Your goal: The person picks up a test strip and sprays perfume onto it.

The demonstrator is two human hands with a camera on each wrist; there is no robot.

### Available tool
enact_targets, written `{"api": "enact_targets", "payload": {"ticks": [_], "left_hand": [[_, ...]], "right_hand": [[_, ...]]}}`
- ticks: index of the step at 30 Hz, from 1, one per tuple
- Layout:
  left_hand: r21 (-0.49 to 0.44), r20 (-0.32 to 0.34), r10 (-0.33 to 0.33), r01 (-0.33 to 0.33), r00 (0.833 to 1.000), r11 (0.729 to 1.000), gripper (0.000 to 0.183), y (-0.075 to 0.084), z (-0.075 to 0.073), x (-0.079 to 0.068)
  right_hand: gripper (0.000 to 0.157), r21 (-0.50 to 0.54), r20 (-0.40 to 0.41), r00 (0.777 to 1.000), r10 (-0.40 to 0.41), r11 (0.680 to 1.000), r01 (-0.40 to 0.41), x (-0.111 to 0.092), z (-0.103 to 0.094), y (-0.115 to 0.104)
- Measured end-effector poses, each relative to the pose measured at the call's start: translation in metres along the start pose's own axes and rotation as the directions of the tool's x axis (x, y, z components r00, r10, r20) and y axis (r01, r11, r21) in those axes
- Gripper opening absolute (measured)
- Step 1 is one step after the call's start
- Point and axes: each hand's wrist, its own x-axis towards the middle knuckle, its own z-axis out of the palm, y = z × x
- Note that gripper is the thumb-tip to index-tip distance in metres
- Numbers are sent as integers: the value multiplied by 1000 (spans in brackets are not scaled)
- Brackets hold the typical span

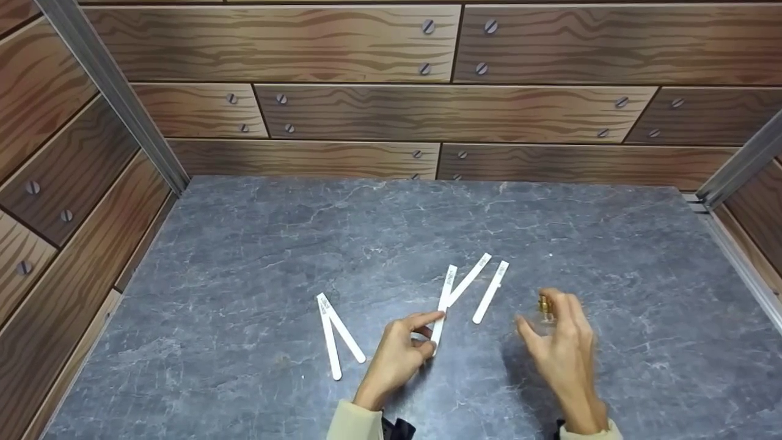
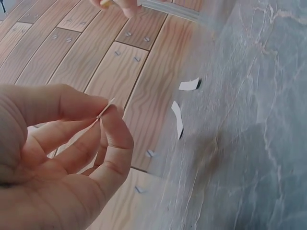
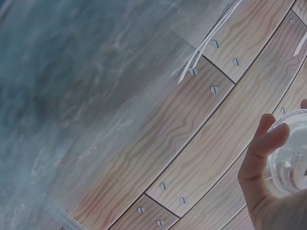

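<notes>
My left hand [image 1: 400,351] pinches a narrow white printed paper test strip [image 1: 448,284] between thumb and fingers, seen almost edge-on in the left wrist view. Just beyond it, a second white strip [image 1: 471,278] lies slantwise, its lower end meeting the held one in the head view. A third strip [image 1: 490,293] is farther right. My right hand [image 1: 565,348] curls round a small clear glass bottle with a gold neck [image 1: 543,304]. From the right wrist, the bottle's round, ridged glass [image 3: 288,165] shows between thumb and fingers, partly out of frame.
Left of my left hand, two more white strips [image 1: 346,336] form a narrow V on the grey marbled tabletop [image 1: 244,244]. Wood-patterned panels [image 1: 354,43] stand behind and at the sides, with metal posts [image 1: 116,91] at the corners.
</notes>
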Motion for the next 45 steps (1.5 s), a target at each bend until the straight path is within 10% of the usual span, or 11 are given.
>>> {"api": "enact_targets", "payload": {"ticks": [45], "left_hand": [[-12, 115, 31, -30, 993, 999, 57, 7, 12, -2]], "right_hand": [[38, 34, 16, 995, -95, 995, 94, 7, 20, -9]]}}
